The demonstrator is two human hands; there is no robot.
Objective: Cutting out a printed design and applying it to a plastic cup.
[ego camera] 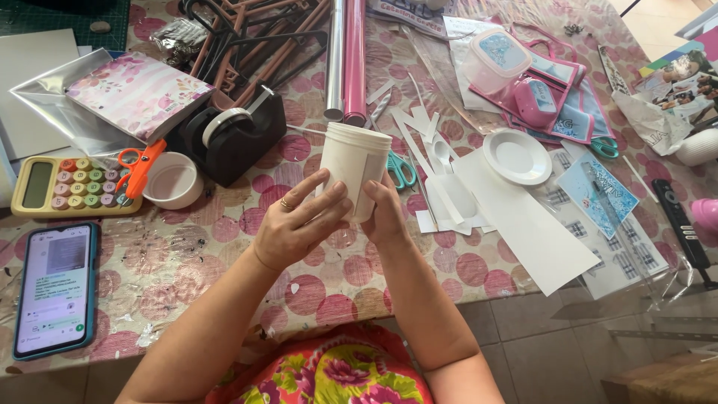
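Both my hands hold a white plastic jar (pixel 354 166) upright above the table. My left hand (pixel 299 222), with a ring on one finger, presses flat against the jar's left side. From the right and behind, my right hand (pixel 387 217) wraps the jar's lower part. A strip of white paper or tape seems to run down the jar's side near my right thumb. Just behind the jar lie teal-handled scissors (pixel 402 170) and several white paper strips (pixel 419 131).
A black tape dispenser (pixel 235 136), a small white lid (pixel 173 179), orange scissors (pixel 139 168), a calculator (pixel 63 185) and a phone (pixel 56 288) lie to the left. Foil rolls (pixel 345 56), hangers, a white plate (pixel 517 156), white card (pixel 527 224) and a remote (pixel 679 221) crowd the back and right.
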